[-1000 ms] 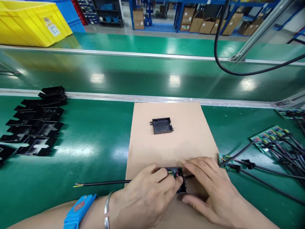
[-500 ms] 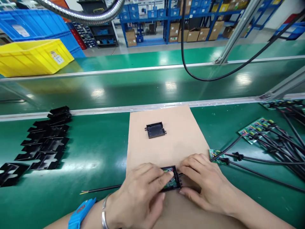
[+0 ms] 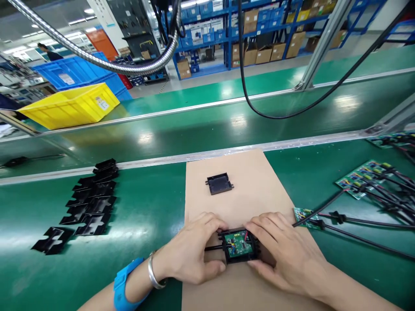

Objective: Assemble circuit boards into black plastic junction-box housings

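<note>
A black plastic case [image 3: 229, 260] lies on the cardboard sheet, with a green circuit board [image 3: 239, 244] seated inside it. Coloured wires show on the board, and a black cable leaves the case's left side. My left hand [image 3: 194, 248] spans the left end, fingertips at the upper corner and thumb at the lower one. Around the right end curls my right hand [image 3: 282, 250], its fingers on the upper corner and its thumb below, hiding that end. A second black case [image 3: 219, 184] with nothing in it rests farther back on the sheet.
The cardboard [image 3: 201, 211] lies on a green tabletop [image 3: 152, 203]. Several black plastic parts [image 3: 97, 203] sit at left. Circuit boards [image 3: 363, 177] with black cables lie at right. A yellow bin [image 3: 71, 108] stands at back left, and a black cable [image 3: 292, 115] hangs overhead. One person is far off.
My left hand has drawn back from over the board to the case's left end, uncovering the board. My right hand has closed in around the right end. The camera view has shifted.
</note>
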A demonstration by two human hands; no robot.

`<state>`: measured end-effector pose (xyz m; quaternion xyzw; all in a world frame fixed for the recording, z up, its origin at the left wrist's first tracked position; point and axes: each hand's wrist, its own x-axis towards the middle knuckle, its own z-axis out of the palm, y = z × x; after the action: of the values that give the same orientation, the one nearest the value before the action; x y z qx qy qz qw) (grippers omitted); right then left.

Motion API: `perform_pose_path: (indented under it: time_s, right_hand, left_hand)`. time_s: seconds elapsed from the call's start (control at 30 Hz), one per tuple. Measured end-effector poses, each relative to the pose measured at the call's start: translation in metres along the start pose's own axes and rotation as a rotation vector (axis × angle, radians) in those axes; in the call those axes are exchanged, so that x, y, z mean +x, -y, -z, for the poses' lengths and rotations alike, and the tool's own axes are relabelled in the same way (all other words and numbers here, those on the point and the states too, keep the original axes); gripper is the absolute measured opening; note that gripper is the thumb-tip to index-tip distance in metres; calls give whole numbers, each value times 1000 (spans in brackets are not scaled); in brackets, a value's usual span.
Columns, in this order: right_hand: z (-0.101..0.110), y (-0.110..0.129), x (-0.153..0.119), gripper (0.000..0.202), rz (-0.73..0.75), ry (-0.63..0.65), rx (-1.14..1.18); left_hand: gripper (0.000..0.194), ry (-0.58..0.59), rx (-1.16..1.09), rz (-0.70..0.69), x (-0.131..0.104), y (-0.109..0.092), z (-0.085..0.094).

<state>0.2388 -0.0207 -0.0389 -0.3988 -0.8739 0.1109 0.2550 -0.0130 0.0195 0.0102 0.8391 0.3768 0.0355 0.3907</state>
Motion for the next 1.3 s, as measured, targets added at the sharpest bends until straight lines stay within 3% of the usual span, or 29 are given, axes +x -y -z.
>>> perform_pose_path:
  time_s: [0.13,0.27,0.33,0.5,0.67,0.8,0.87,0.9,0.97,1.03,1.17,1.23,1.3]
  right_hand:
    - [3,4,2,51,16,-66,15]
    - [2,11,2,45,28,-85,84]
    - [1,13,0,45,33,-78,107]
    - [1,13,-5,47,6,-46,150]
    - [0,11,-8,49,-29,-63,189]
    - [5,10,-6,62,-13,-108,122]
    - [11,-1,-6,67,-3,-158,23]
    - [15,-10,-6,59,-4,-189,-36]
    - [28,-35,-9,37,-25,-264,-154]
    - [48,-65,-8,32,-66,-314,-265]
    - [105,-114,25,23,-149,-336,-510]
    - [133,-127,54,34,-176,-328,-553]
    - [153,-135,79,52,-219,-346,-575]
  left_hand:
    - [56,21,-85,49,-1,-6,1]
    - [21,37,-207,204,1,-10,-13]
    - [15,10,-206,275,2,-8,-22]
    - [24,-17,-337,280,2,1,-31]
    - [39,95,-602,274,3,-6,-26]
    - [37,72,-487,280,2,-14,-19]
    - [36,-15,-474,276,1,-13,0]
    - [37,-66,-479,267,2,-10,15]
    - [41,-135,-475,259,7,-3,55]
    - [45,-118,-356,289,20,6,104]
    - [43,-142,-139,322,77,24,191]
    - [39,-176,11,355,116,31,217]
    - [37,-223,150,383,150,38,227]
